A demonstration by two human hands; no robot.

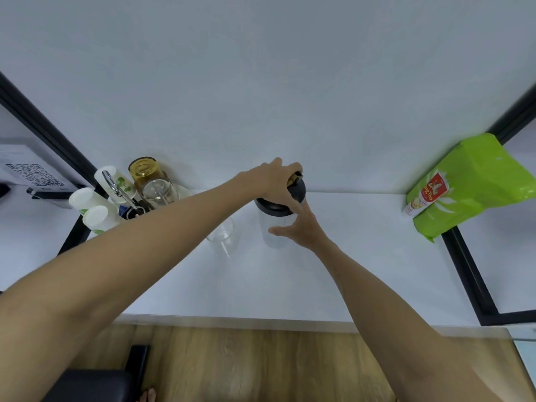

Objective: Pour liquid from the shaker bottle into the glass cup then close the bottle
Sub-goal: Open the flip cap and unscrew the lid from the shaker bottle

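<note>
A clear shaker bottle [274, 227] with a black lid [298, 188] stands upright on the white table [348, 271]. My left hand [278, 178] reaches across and covers the top of the lid, fingers on a yellowish cap piece. My right hand [301, 227] wraps the bottle's clear body from the right side. An empty-looking glass cup [224, 237] stands just left of the bottle, partly hidden behind my left forearm.
At the back left stand white cups [95, 210], an amber glass [145, 172], a clear glass [159, 192] and a metal tool. A green bag [470, 187] leans at the right. Black frame bars edge both sides; wooden floor lies below the table's front edge.
</note>
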